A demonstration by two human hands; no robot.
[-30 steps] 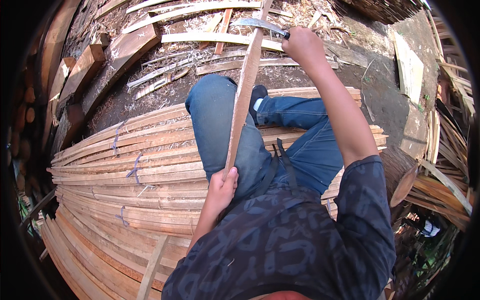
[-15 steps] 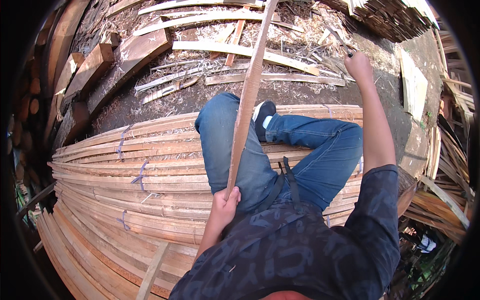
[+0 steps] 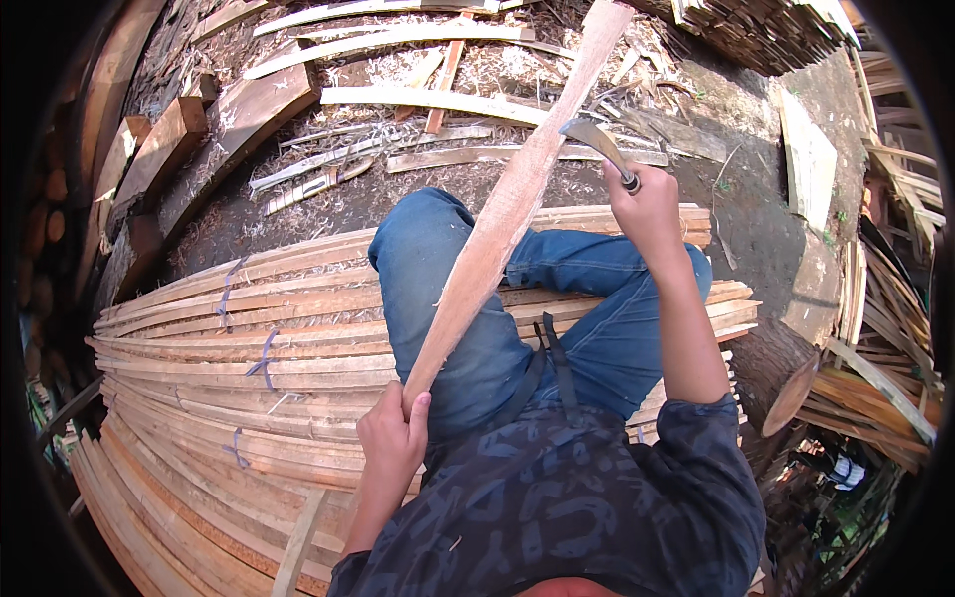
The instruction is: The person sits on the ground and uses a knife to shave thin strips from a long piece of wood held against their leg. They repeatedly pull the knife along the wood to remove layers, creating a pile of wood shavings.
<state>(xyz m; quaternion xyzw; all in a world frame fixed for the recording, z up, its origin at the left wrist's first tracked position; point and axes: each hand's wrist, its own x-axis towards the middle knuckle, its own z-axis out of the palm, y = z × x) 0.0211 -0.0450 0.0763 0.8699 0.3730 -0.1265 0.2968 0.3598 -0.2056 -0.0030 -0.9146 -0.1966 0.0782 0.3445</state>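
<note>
My left hand [image 3: 390, 438] is closed around the near end of a long piece of wood [image 3: 487, 239], thin at that end and wider along its middle. The wood slants across my left thigh, up and to the right, and its far end reaches the top of the view. In my closed right hand [image 3: 649, 209] is the handle of a curved knife [image 3: 601, 145]. Its blade points left, and the tip is at the wood's right edge; whether it touches, I cannot tell.
Bundles of long wooden strips [image 3: 298, 343], tied with purple bands, lie beneath my legs. Thick timber beams [image 3: 254, 104] stand at the far left. Shavings and loose slats [image 3: 438, 98] cover the ground ahead. A cut log [image 3: 791, 393] and piled offcuts [image 3: 870, 413] are at right.
The wood has turned to show its broad face and leans further right. My right hand has come left and nearer, bringing the knife to the wood. My left hand has shifted slightly left and nearer.
</note>
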